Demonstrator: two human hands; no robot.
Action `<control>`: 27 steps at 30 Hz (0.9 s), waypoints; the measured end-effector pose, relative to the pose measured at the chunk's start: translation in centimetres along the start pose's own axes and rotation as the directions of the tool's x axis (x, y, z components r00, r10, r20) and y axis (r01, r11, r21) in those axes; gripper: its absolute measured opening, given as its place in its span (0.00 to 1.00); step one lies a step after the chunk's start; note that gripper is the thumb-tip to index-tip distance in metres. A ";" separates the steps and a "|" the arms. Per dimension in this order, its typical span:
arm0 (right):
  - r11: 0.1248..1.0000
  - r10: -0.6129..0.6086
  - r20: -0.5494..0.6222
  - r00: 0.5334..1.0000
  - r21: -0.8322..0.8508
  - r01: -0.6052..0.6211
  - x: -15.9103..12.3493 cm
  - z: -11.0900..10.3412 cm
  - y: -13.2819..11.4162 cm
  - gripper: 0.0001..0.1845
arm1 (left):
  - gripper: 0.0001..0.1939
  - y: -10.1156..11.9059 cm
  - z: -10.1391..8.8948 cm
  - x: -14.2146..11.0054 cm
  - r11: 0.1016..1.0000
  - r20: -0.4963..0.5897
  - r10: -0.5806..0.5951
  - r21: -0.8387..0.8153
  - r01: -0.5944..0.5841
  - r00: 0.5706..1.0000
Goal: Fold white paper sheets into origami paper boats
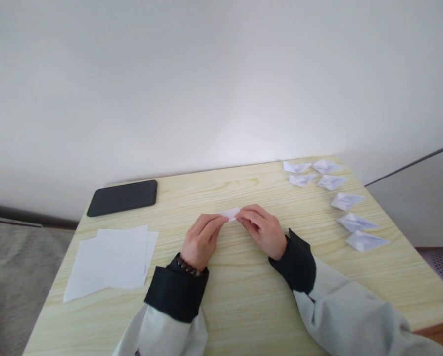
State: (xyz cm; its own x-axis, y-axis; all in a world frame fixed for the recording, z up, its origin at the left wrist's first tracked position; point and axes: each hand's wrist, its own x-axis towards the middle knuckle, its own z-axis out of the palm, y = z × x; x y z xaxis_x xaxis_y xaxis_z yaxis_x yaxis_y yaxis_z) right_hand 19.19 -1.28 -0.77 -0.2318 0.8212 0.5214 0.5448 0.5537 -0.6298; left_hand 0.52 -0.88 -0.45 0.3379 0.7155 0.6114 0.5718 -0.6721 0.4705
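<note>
A small folded strip of white paper [230, 213] is held level between both hands, near the middle of the wooden table. My left hand [202, 238] pinches its left end, thumb and fingers closed. At the other end, my right hand [263, 228] grips the paper the same way. The fingers cover both ends, so just the middle part shows. Folded white paper boats [355, 222], several in all, stand toward the right and back right of the table.
Loose white paper sheets [110, 259] lie overlapping at the left. Behind them a black phone [123, 198] rests near the table's back left corner. The pale wooden table [251, 306] meets a white wall [221, 89] at its far edge.
</note>
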 end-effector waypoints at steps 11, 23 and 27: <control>1.000 -0.026 0.044 0.999 -0.011 0.026 -0.1 -0.1 0.0 0.09 | 0.06 0.2 -0.3 0.3 0.999 0.007 0.002 -0.040 -0.002 1.000; 0.999 -0.038 0.026 0.999 0.024 0.037 -0.3 -0.1 0.0 0.07 | 0.10 0.2 -0.4 0.1 0.996 0.016 0.047 0.072 -0.048 0.999; 0.991 0.107 -0.028 0.994 0.083 -0.104 -0.2 -0.4 -0.3 0.06 | 0.15 0.1 -0.5 0.0 0.991 -0.029 -0.073 0.106 0.076 0.997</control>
State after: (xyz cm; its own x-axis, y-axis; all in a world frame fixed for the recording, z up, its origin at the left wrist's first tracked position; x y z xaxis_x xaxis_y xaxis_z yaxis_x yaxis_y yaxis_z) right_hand 19.38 -1.69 -0.41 -0.1499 0.8714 0.4672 0.4973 0.4749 -0.7261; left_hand 0.20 -1.02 -0.17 0.2732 0.7567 0.5939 0.6719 -0.5919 0.4451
